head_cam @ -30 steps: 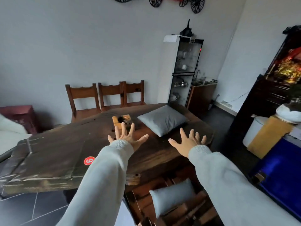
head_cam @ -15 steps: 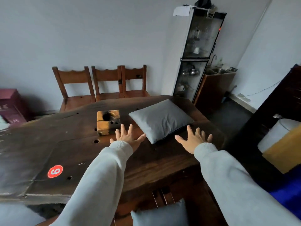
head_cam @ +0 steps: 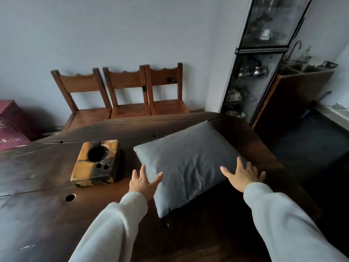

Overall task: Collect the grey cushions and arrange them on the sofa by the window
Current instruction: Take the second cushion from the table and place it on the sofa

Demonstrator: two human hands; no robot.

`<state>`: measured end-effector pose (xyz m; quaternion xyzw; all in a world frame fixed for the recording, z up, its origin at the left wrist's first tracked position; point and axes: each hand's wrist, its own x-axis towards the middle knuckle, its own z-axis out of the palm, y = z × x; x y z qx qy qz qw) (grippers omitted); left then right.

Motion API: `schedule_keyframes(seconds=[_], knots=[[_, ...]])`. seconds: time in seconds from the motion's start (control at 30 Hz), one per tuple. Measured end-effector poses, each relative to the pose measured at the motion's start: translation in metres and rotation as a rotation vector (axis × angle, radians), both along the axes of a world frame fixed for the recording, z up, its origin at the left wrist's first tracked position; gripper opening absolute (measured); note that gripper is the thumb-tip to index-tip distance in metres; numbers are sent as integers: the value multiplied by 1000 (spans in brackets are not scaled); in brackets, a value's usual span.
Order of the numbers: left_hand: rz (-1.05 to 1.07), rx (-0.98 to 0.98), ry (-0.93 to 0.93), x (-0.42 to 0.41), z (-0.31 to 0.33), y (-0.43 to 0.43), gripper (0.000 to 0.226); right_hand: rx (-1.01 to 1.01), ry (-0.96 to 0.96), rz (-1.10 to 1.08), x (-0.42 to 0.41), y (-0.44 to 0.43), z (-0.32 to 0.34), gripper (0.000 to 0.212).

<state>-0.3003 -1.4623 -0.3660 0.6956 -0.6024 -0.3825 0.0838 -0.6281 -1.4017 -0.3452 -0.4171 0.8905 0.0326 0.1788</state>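
Observation:
A grey cushion (head_cam: 188,163) lies flat on the dark wooden table (head_cam: 47,214), toward its right end. My left hand (head_cam: 144,181) is spread open at the cushion's near left edge, its thumb over the fabric. My right hand (head_cam: 243,176) is spread open at the cushion's right edge, fingers over the corner. Neither hand has closed on the cushion. No sofa or window is in view.
A yellowish wooden block (head_cam: 96,163) with round holes sits on the table just left of the cushion. Three wooden chairs (head_cam: 130,91) stand against the far wall. A glass cabinet (head_cam: 255,72) and a dark sideboard (head_cam: 294,91) stand at the right. A red box (head_cam: 9,125) is far left.
Both hands have moved forward from the table's near side to the cushion's left and right edges. The view has closed in; the second cushion below the table has left the frame.

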Motion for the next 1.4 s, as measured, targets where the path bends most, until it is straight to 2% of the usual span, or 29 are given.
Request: schedule_keyframes(seconds=[0.23, 0.3, 0.4, 0.47, 0.57, 0.7, 0.77, 0.83, 0.9, 0.93, 1.03, 1.13, 1.2, 1.3, 1.4], knots=[[243, 121, 312, -32, -72, -32, 117, -71, -73, -4, -42, -61, -65, 101], [334, 100, 433, -36, -94, -44, 125, -111, -110, -18, -53, -79, -92, 109], [437, 130, 538, -42, -111, -58, 141, -107, -160, -44, -76, -100, -113, 133], [457, 114, 562, -42, -111, -63, 133, -130, -249, -123, -87, -104, -108, 147], [409, 40, 431, -36, -113, -65, 117, -201, -399, -264, -97, -107, -106, 153], [347, -27, 228, -23, -113, -67, 85, -185, -359, -330, -103, -104, -105, 144], [322, 4, 225, -2, -108, -76, 71, -81, -444, -326, -109, -96, -104, 140], [330, 89, 305, 26, -99, -87, 83, 2, -618, -368, -106, -80, -104, 130], [365, 167, 355, 47, -87, -83, 110, -17, -717, -392, -95, -61, -103, 112], [392, 178, 349, 50, -88, -79, 116, -65, -749, -391, -89, -56, -109, 102], [431, 237, 347, 50, -78, -61, 107, -302, -872, -408, -66, -48, -105, 63], [434, 213, 369, 58, -56, -53, 84, -376, -928, -333, -52, -47, -90, 37], [469, 154, 395, 71, -28, -47, 89, -421, -989, -278, -43, -48, -68, 32], [516, 12, 450, 89, 13, -34, 93, -493, -1044, -232, -24, -53, -42, 36], [523, -133, 487, 112, 60, -23, 90, -568, -1090, -212, 4, -59, -6, 58]])
